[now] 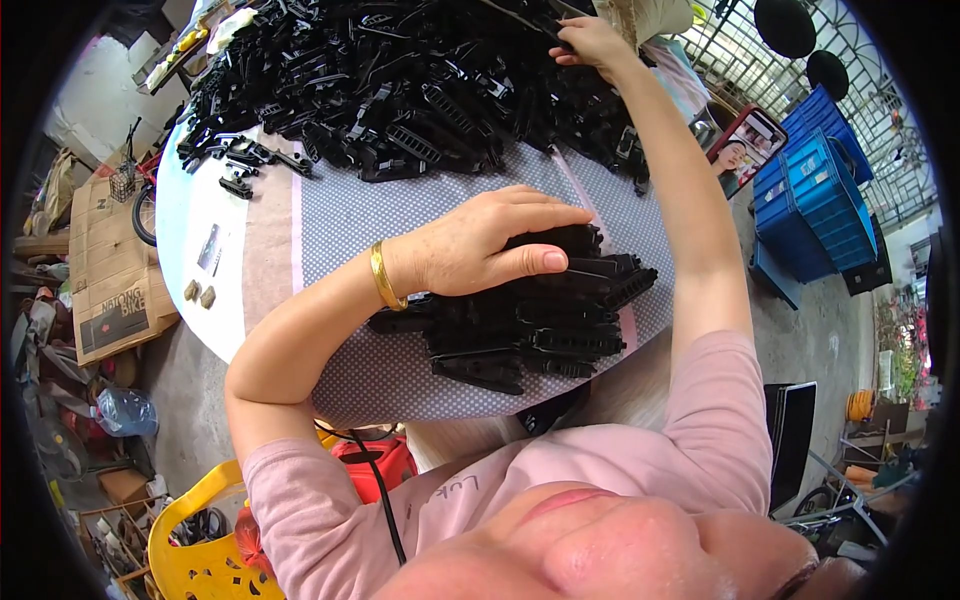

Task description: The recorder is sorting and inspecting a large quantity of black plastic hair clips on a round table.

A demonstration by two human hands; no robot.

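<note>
My left hand [480, 238], with a gold bangle [383, 276] at its wrist, lies over a near stack of black plastic parts [530, 335]. Its fingers are stretched out and the thumb is apart from them. The stacked parts are long, narrow and ribbed, lying side by side near the table's front edge. At the far right my right hand [597, 48] is closed on a dark plastic part [553, 32], its far end lost against the large heap of black parts [380, 90]. That heap covers the far side of the table.
The round table has a dotted grey cloth [390, 215]. Several small black parts [245, 165] lie at its left. A phone [748, 148] stands at the right edge, before blue crates [810, 200]. A yellow chair [190, 540] and a cardboard box [110, 270] are at the left.
</note>
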